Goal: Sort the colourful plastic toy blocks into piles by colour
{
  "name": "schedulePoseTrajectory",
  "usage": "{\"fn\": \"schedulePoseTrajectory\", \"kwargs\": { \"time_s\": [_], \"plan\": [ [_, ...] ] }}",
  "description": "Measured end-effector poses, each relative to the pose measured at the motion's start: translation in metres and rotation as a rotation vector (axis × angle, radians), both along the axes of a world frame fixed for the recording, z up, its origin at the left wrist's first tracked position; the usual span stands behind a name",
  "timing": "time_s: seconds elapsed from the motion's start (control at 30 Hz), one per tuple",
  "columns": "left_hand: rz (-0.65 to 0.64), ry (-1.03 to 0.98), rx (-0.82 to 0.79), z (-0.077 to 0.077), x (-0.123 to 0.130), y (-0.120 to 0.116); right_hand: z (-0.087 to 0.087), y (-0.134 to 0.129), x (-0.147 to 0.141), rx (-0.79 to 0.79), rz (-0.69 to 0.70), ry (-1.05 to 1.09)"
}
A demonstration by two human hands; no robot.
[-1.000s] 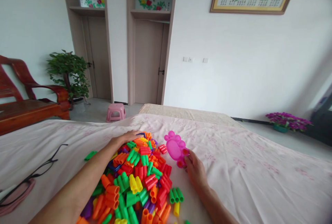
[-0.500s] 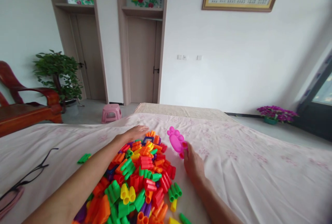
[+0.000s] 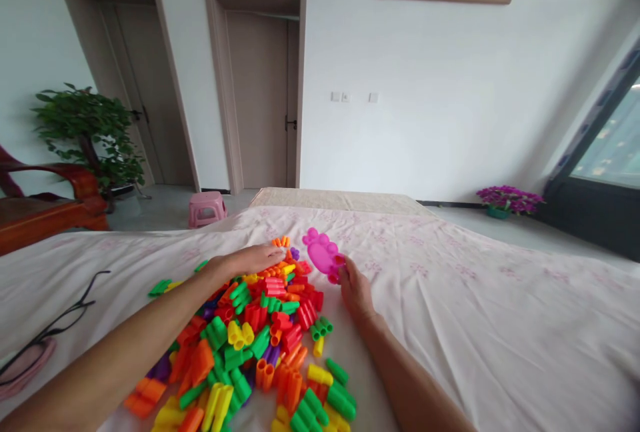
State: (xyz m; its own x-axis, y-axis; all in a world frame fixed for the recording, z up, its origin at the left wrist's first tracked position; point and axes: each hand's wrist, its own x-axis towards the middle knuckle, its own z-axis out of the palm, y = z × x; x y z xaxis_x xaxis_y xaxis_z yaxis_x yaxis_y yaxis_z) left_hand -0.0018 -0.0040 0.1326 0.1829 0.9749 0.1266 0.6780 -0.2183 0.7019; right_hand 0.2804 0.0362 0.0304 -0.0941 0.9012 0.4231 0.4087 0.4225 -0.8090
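A heap of toy building blocks (image 3: 253, 329), tube-shaped and coloured red, orange, green, yellow and purple, lies on the bed sheet. Across its far end rests my left hand (image 3: 257, 259), palm down, with fingers stretched out over the blocks. Just beyond its fingertips are a small orange block (image 3: 281, 242) and a purple piece (image 3: 295, 254). My right hand (image 3: 354, 285) grips a pink paw-shaped plastic piece (image 3: 321, 253) by its near right edge, to the right of the heap. Small red parts show on the paw piece beside the fingers.
Black-framed glasses (image 3: 55, 332) lie left of my left forearm. A loose green block (image 3: 160, 287) is near them. Beyond the sheet (image 3: 450, 299) stand a pink stool (image 3: 207, 209), a wooden chair (image 3: 55, 199), a green plant (image 3: 90, 132) and purple flowers (image 3: 509, 199).
My left hand has come down from beside the heap onto its far end, and the dark blue square piece there is out of sight. The view has shifted; my right hand keeps the paw piece.
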Motion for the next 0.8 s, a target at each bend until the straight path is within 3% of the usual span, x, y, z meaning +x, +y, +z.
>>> {"fn": "schedulePoseTrajectory", "kwargs": {
  "time_s": [0.1,0.2,0.27,0.33,0.43,0.53,0.7,0.8],
  "plan": [
    [-0.061,0.123,0.091,-0.002,0.053,-0.060,-0.001,0.006,0.007,-0.117,-0.118,0.202],
    [-0.338,0.508,0.394,-0.023,0.110,-0.125,-0.002,0.007,0.008,-0.174,-0.141,0.294],
    [-0.471,0.673,0.536,-0.041,0.136,-0.152,-0.003,0.006,0.006,-0.178,-0.133,0.318],
    [-0.448,0.808,0.628,-0.056,0.147,-0.162,-0.004,0.004,0.006,-0.174,-0.120,0.333],
    [-0.322,0.923,0.671,-0.062,0.137,-0.154,-0.005,0.003,0.006,-0.168,-0.111,0.329],
    [-0.203,0.913,0.638,-0.051,0.112,-0.141,-0.004,0.002,0.008,-0.147,-0.119,0.262],
    [0.047,0.778,0.550,-0.023,0.051,-0.136,-0.004,0.003,0.010,-0.079,-0.141,0.065],
    [0.193,0.584,0.521,-0.016,0.005,-0.138,-0.004,0.004,0.009,-0.055,-0.131,-0.006]
  ]
}}
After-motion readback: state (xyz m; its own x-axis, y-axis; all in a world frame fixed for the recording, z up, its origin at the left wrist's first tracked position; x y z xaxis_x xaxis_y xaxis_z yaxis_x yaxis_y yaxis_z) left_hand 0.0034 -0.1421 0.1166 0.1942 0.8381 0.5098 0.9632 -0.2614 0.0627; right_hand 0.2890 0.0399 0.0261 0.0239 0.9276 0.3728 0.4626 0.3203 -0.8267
